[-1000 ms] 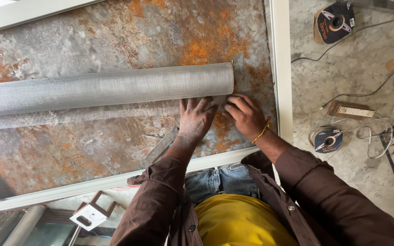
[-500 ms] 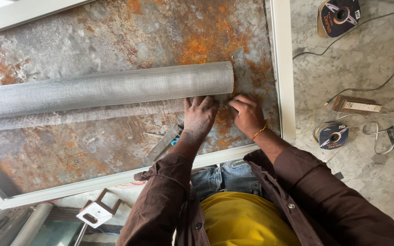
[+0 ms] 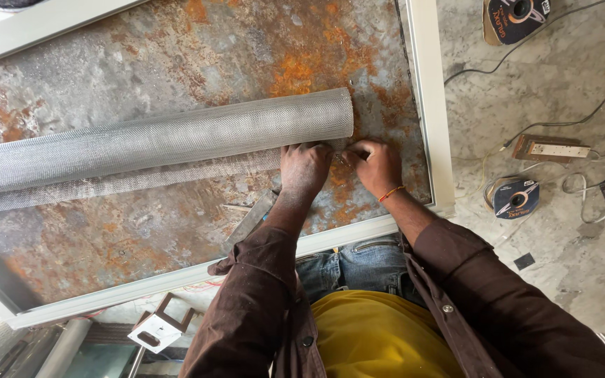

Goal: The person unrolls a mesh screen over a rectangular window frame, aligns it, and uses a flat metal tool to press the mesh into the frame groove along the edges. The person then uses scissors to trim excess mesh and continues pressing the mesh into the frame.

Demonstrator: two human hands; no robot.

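Head view: left hand [image 3: 304, 168] and right hand [image 3: 376, 164] press flat, fingers curled on the mesh [image 3: 162, 133] edge by the roll's right end near the sheet's [image 3: 176, 56] right edge; thin mesh could slip or prick fingers.

Two bare hands were in view near the frame's centre, the left hand [image 3: 304, 168] and the right hand [image 3: 377, 164]. One roll of grey wire mesh [image 3: 162, 136] lay across the left and middle. There was one rusty metal sheet [image 3: 197, 49], bounded by one white frame [image 3: 425, 105]. Two tape reels showed at the right: one at the top right [image 3: 516, 15], one at mid right [image 3: 515, 198]. One power strip [image 3: 551, 148] lay at the right, and one small white bracket [image 3: 157, 327] at the lower left.
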